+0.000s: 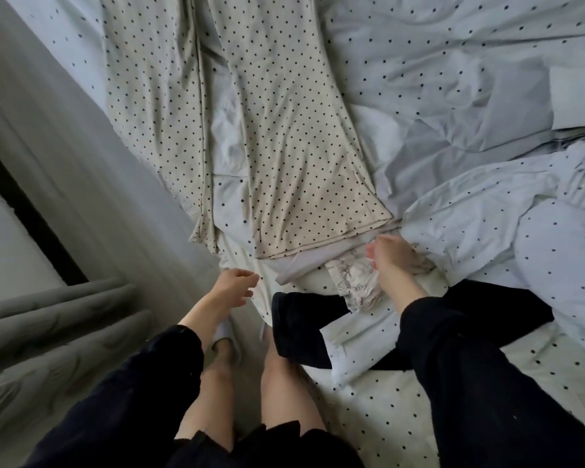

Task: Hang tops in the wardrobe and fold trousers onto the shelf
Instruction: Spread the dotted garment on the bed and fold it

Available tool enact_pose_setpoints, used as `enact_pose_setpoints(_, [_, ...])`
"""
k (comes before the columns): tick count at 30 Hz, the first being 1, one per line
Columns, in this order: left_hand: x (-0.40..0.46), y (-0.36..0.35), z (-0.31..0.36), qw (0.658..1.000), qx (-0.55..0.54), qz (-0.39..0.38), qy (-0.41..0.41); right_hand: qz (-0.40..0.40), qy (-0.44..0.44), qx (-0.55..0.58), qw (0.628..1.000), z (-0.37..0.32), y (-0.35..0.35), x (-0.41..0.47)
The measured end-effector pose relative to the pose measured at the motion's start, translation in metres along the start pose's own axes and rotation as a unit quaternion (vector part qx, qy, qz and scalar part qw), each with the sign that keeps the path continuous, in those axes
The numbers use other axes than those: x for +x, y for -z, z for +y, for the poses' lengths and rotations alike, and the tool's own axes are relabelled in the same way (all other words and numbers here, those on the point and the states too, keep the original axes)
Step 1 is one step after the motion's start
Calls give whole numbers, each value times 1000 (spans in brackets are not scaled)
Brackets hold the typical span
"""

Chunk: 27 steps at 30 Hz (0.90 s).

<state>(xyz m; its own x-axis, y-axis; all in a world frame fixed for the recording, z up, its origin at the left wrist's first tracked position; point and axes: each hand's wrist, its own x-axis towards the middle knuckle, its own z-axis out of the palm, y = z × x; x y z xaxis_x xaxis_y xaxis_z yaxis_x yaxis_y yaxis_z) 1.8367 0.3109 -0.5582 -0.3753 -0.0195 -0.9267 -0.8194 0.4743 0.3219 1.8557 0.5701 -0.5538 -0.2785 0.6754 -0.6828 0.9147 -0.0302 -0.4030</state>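
From the head camera, a pair of cream polka-dotted fabric trousers (250,130) is lying flat on the bed, its two legs running from twelve o'clock down toward the middle of the view, with the hems ending just above the hands. The trousers are resting on a rumpled pale blue bedsheet with sparse dark dots (453,79), which is filling the whole field from one to five o'clock.

The left hand (232,287) is hovering at about seven o'clock from the centre, near the hem of the left-lying trouser leg, fingers loosely curled and holding nothing. The right hand (390,255) is reaching at about four o'clock, just beside the corner of the wider hem; its fingers are lying relaxed and mostly straight over a crumpled cream printed cloth (355,285), though the blur is leaving it unclear whether they are actually touching it.

A black garment (301,325) is lying at six o'clock, draped over the bed edge just beside the person's bare knees. Both arms are wearing dark sleeves (470,366). At nine o'clock a grey padded upholstered surface (48,332) is running alongside the bed.
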Motion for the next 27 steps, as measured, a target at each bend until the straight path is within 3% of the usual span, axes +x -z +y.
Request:
enact_pose_setpoints(11, [23,97,54,997,13,60,-54,-166,160,-103,967,-93,-71,-51])
enact_pose_setpoints(15, [38,148,102,991,15,92,-96,-169,205,-108,958,-157,-86,-58])
enact_pose_setpoints(22, [89,256,262,962,23,177,-207,-132,318,-119,931,-324,-130,-46])
enact_pose_setpoints(27, [161,349,429,933,21,206,-294,-79,413,-161,893,-485,-207,-22])
